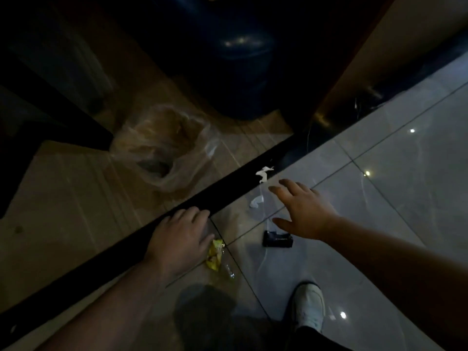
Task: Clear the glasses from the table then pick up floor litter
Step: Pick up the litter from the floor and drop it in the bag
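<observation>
- The left hand (179,236) reaches down to the glossy tiled floor (379,211), palm down, fingers loosely bent over a yellow snack wrapper (214,254); the thumb side touches the wrapper's upper end, but whether the fingers actually pinch it cannot be told.
- The wrapper trails out from under that hand toward the person, ending in a clear crinkled strip.
- The right hand (304,211) hovers spread and empty, fingers splayed, palm facing the floor.
- Just beyond its fingertips lies a white paper scrap (264,173), on the edge of a dark threshold strip (228,191).
- A second white scrap (256,201) lies just left of the right hand's fingers, between the two hands.
- Beneath the right thumb sits a small black box (277,240), touching the floor.
- Beyond the left hand, across the strip, a clear plastic bag (164,148) sits open.
- A white shoe (309,304) stands on the tiles below the right forearm.
</observation>
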